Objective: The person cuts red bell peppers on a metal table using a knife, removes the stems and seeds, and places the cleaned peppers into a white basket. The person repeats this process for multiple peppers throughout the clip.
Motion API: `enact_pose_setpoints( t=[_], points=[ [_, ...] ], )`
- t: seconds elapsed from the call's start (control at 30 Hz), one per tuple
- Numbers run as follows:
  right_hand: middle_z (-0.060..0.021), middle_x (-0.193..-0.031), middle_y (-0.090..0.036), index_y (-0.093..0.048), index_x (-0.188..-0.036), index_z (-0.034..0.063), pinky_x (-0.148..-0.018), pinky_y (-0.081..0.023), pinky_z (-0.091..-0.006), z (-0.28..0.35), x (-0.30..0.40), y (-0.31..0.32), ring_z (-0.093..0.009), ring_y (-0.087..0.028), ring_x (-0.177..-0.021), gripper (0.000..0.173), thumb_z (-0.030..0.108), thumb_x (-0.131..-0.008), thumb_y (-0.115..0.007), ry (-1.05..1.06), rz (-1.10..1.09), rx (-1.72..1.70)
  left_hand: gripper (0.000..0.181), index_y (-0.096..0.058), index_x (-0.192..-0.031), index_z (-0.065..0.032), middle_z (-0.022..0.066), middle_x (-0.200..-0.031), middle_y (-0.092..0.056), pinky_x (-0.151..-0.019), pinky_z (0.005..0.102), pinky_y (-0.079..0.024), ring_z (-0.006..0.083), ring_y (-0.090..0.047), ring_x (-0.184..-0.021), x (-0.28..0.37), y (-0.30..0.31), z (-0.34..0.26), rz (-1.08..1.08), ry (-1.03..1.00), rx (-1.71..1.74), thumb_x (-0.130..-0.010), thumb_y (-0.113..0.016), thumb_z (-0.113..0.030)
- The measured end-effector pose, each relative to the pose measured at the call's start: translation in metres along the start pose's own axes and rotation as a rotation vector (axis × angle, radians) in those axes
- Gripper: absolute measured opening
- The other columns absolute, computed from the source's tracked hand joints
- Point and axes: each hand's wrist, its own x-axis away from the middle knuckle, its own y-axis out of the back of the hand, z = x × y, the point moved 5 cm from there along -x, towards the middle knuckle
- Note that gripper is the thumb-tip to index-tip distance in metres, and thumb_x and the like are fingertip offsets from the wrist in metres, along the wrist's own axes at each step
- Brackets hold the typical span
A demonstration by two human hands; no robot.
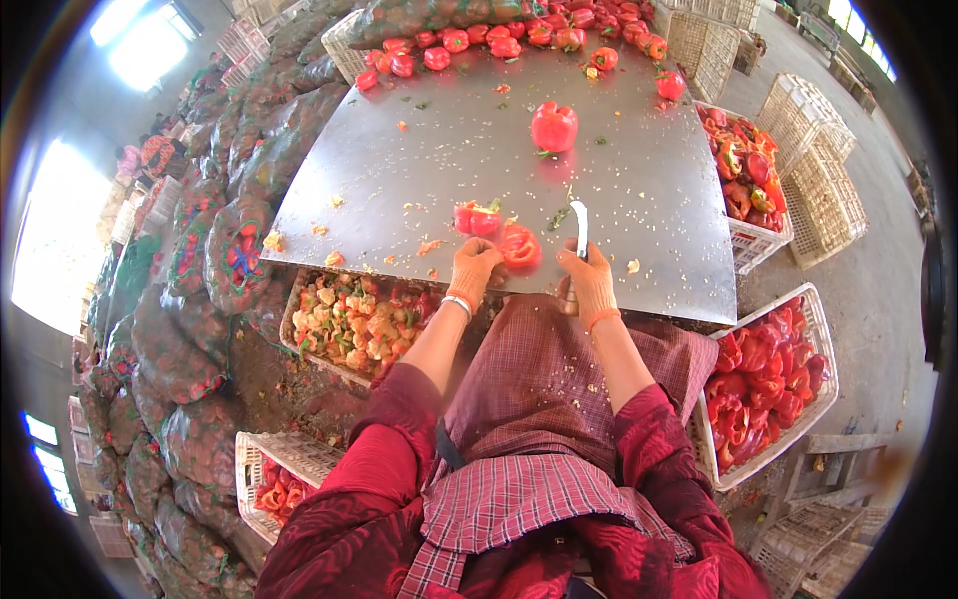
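My left hand, in a thin orange knitted glove, grips a cut red bell pepper at the near edge of the metal table. Just beyond its fingers lies another red pepper piece with some green on it. My right hand, gloved alike, is closed around a curved knife; its pale blade points away from me, and its handle shows below the fist. The knife is apart from the pepper. Farther up the table, a whole red bell pepper stands alone. Seeds and scraps dot the metal.
Whole red peppers line the table's far edge. A crate of pepper cores sits under the left edge. Crates of cut peppers stand at right, another crate at lower left. Stuffed net sacks are piled at left.
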Motion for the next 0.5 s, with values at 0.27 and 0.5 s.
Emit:
enact_pose_setpoints(
  t=[0.27,0.5],
  points=[
    [-0.0123,-0.075,-0.065,-0.057,-0.126,0.0043,-0.058,-0.054,-0.0402,0.005,-0.015,-0.015,-0.026,-0.067,-0.062,0.044,0.028,-0.091,-0.067,0.250,-0.032,0.596,0.009,-0.061,-0.097,-0.0054,0.0039,-0.081,-0.064,-0.054,0.0286,-0.051,0.0134,-0.063,-0.064,0.014,-0.014,0.003,0.105,0.019,-0.135,-0.089,-0.064,-0.009],
    [-0.0271,-0.108,-0.069,-0.060,-0.115,0.0017,-0.091,-0.052,-0.0535,-0.028,-0.063,-0.043,-0.047,-0.066,-0.106,0.041,0.034,-0.089,-0.062,0.373,0.003,1.176,0.009,-0.057,-0.092,-0.0068,0.0035,-0.075,-0.058,-0.044,0.0278,-0.040,0.0115,-0.051,-0.052,0.039,-0.013,-0.009,0.271,0.156,0.016,-0.084,-0.061,-0.006]
  ],
)
